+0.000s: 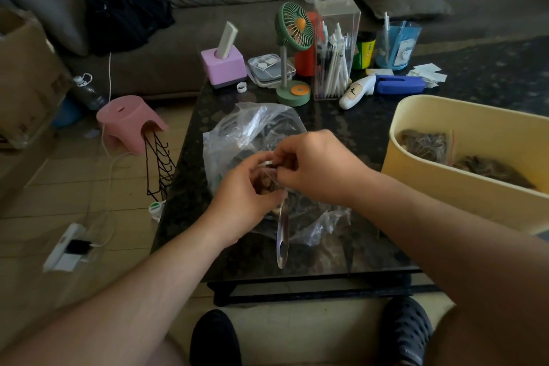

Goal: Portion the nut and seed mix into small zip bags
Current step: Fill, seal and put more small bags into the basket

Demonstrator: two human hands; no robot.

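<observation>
Yellow tub (416, 175) beside big plastic bag (237, 131)

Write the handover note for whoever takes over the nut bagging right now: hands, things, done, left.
Left hand: grips the small zip bag, part-filled with mix, from below.
Right hand: fingers pinch the bag's top edge, apparently at the seal.
Both work over the large clear plastic bag on the dark table. A spoon lies by the left hand, handle toward you.
Done: two filled zip bags in the yellow tub.
Left: close this one, put it in the tub, portion whatever mix remains.
</observation>
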